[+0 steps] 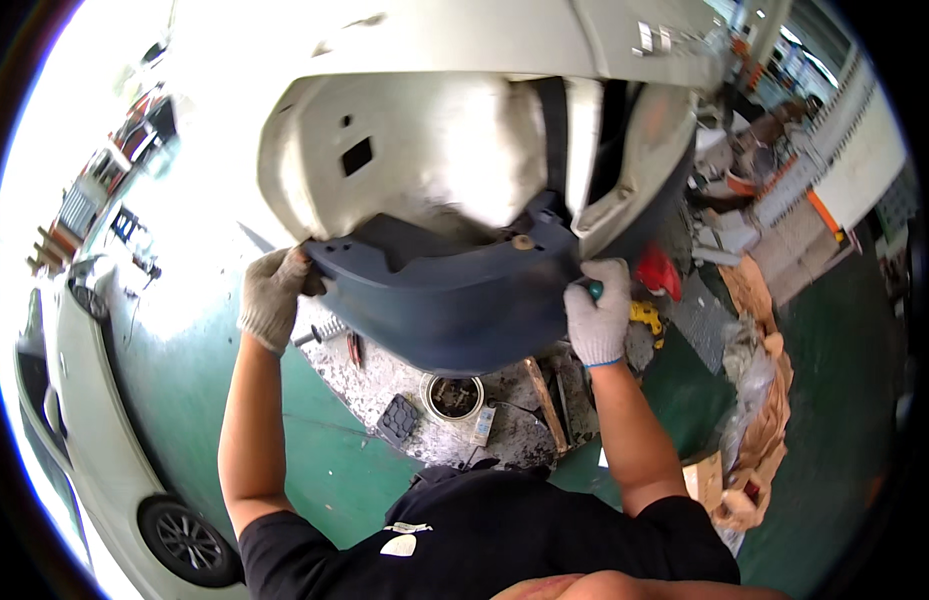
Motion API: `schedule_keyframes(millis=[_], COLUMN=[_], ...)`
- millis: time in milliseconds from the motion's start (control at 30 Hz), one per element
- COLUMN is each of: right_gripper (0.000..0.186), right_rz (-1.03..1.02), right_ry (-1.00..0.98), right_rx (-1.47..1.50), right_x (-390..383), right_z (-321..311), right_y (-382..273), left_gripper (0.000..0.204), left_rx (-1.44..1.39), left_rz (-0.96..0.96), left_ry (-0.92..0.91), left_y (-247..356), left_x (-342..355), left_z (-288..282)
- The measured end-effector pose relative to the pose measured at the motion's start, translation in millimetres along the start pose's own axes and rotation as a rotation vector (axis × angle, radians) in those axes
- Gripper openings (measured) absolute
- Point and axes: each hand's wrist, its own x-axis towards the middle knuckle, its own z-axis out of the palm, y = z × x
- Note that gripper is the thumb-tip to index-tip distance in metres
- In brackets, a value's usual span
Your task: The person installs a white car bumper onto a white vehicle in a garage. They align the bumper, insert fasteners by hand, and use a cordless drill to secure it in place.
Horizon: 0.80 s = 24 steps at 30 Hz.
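Straight ahead of me is a curved dark grey plastic trim panel (pixel 454 305), lying along the lower edge of a large opening in a white vehicle body part (pixel 424 130). My left hand (pixel 274 295), in a knitted work glove, is closed on the panel's left end. At the right end, my gloved right hand (pixel 599 315) presses close against the panel. Its fingers wrap round a small green tool handle (pixel 594 289); the rest of that tool is hidden. A round brown spot, perhaps a fastener (pixel 522 242), shows on the panel's upper right edge.
Below the panel stands a stained worktop (pixel 384 375) with an open tin (pixel 452 397), a black ribbed pad (pixel 396 420) and a wooden strip (pixel 544 400). A yellow tool (pixel 646 318) and crumpled brown paper (pixel 764 400) lie to the right. Another car (pixel 114 430) is parked left.
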Motion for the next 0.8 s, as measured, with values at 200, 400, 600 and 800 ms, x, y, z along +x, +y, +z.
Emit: schedule_keyframes(millis=[200,400,600,800], right_gripper=[0.026,0.029,0.031,0.024], right_rz=[0.235,0.319,0.299,0.288], right_ry=[0.045,0.085,0.107,0.113], right_rx=[0.145,0.266,0.313,0.348], right_x=[-12.1,-11.0,-9.9,-14.2], right_z=[-0.6,6.8,7.6,8.6], right_y=[11.8,4.8,8.3,4.8], left_gripper=[0.048,0.047,0.052,0.053], left_rx=[-0.078,-0.070,0.059,0.289], left_rz=[-0.061,-0.161,-0.156,-0.082], left_ry=[-0.010,-0.040,-0.073,-0.097], left_y=[0.2,4.0,8.7,16.9], left_x=[0.5,0.0,7.3,7.9], left_z=[4.5,-1.1,-5.1,-9.5])
